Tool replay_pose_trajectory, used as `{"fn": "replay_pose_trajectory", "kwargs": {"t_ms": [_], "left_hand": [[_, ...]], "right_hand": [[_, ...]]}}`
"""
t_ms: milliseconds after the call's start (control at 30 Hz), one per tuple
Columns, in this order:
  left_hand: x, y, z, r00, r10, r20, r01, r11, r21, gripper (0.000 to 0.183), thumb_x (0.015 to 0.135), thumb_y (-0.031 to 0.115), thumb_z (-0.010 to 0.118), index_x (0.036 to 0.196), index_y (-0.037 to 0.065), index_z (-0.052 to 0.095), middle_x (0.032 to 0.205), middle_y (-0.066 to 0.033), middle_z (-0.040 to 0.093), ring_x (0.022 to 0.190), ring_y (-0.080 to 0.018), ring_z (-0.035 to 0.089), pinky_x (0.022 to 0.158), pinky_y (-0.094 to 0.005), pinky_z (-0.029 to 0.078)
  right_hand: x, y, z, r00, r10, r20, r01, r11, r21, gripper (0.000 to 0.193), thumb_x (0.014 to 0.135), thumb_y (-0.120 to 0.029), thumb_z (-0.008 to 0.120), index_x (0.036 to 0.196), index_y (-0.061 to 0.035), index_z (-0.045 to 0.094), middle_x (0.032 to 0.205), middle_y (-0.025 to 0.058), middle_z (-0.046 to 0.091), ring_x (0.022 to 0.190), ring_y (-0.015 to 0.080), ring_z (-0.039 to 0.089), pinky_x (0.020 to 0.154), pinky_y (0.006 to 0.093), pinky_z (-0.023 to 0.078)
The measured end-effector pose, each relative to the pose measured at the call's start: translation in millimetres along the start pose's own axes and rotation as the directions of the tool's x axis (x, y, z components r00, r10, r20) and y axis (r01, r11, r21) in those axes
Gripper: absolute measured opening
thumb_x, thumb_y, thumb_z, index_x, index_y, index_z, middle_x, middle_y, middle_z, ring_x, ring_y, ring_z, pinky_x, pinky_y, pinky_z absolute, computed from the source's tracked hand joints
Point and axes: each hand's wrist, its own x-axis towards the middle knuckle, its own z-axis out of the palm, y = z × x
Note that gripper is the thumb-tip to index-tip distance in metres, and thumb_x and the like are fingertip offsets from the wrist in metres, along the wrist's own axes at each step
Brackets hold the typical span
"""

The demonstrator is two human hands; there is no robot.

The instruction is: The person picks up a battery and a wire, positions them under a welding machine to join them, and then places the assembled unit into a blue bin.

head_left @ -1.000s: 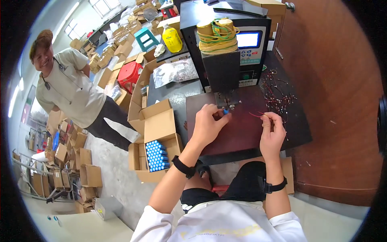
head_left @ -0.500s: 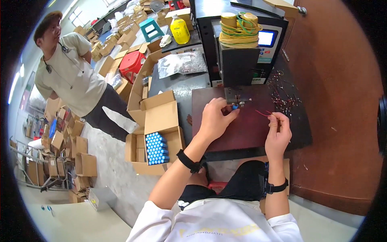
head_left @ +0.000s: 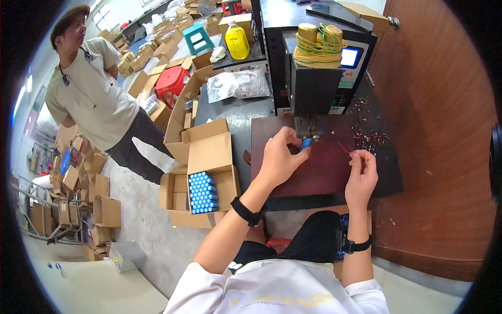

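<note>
Maroon board (head_left: 319, 175) tops the dark bench (head_left: 384, 180); toward its far edge, below a black machine (head_left: 318, 88), the left hand (head_left: 280, 159) pinches a blue cell (head_left: 306, 143) between thumb and fingers, while the right hand (head_left: 362, 175), fingertips pressed together, pinches a thin red wire (head_left: 349, 149). Beside the bench's left edge, an open carton (head_left: 228, 180) holds rows of packed cells (head_left: 203, 193); board surface spans between the hands.
</note>
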Motion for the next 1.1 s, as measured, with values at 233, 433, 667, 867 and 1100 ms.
{"fn": "replay_pose_trajectory", "kwargs": {"t_ms": [233, 433, 667, 867, 1100], "left_hand": [[-1, 5, -3, 0.998, 0.044, -0.04, -0.038, 0.99, 0.138, 0.022, 0.076, 0.017, 0.077, 0.081, 0.0, 0.063, 0.075, -0.0134, 0.062, 0.077, -0.0299, 0.062, 0.069, -0.0395, 0.051], [5, 3, -1, 0.993, 0.101, 0.058, -0.113, 0.964, 0.242, 0.021, 0.073, 0.016, 0.077, 0.074, -0.001, 0.065, 0.076, -0.0107, 0.063, 0.078, -0.0311, 0.058, 0.069, -0.0434, 0.047], [8, -2, 2, 0.981, 0.187, 0.059, -0.196, 0.944, 0.266, 0.019, 0.076, 0.016, 0.076, 0.072, -0.001, 0.066, 0.078, -0.0102, 0.066, 0.083, -0.0326, 0.059, 0.075, -0.0447, 0.047], [6, -3, 0, 0.983, 0.165, 0.084, -0.182, 0.939, 0.291, 0.018, 0.077, 0.016, 0.075, 0.076, 0.0, 0.069, 0.079, -0.0099, 0.066, 0.085, -0.0325, 0.059, 0.076, -0.0442, 0.046], [6, -2, 0, 0.979, 0.191, 0.071, -0.203, 0.946, 0.253, 0.023, 0.077, 0.017, 0.08, 0.078, -0.003, 0.068, 0.079, -0.0148, 0.061, 0.082, -0.0348, 0.055, 0.07, -0.0452, 0.045]], "right_hand": [[4, -9, 6, 0.998, 0.0, 0.071, -0.01, 0.989, 0.146, 0.013, 0.104, -0.013, 0.061, 0.108, -0.0009, 0.062, 0.095, 0.0004, 0.063, 0.082, 0.007, 0.054, 0.076, 0.0217, 0.046], [7, -8, 20, 0.98, -0.114, 0.165, 0.102, 0.991, 0.083, 0.013, 0.103, -0.012, 0.063, 0.107, 0.0, 0.063, 0.093, 0.0007, 0.063, 0.085, 0.0075, 0.057, 0.077, 0.0224, 0.047], [13, -12, 29, 0.973, -0.109, 0.201, 0.091, 0.991, 0.099, 0.015, 0.103, -0.014, 0.063, 0.108, 0.0007, 0.064, 0.092, 0.0018, 0.065, 0.084, 0.0074, 0.058, 0.076, 0.022, 0.048], [11, -16, 33, 0.982, -0.05, 0.183, 0.016, 0.983, 0.18, 0.015, 0.103, -0.013, 0.063, 0.109, 0.0001, 0.063, 0.093, 0.0028, 0.067, 0.079, 0.0067, 0.057, 0.072, 0.0211, 0.047], [11, -12, 37, 0.977, 0.113, 0.182, -0.169, 0.928, 0.331, 0.012, 0.102, -0.012, 0.063, 0.109, -0.0019, 0.063, 0.092, 0.0024, 0.068, 0.075, 0.0048, 0.054, 0.066, 0.0191, 0.044]]}}
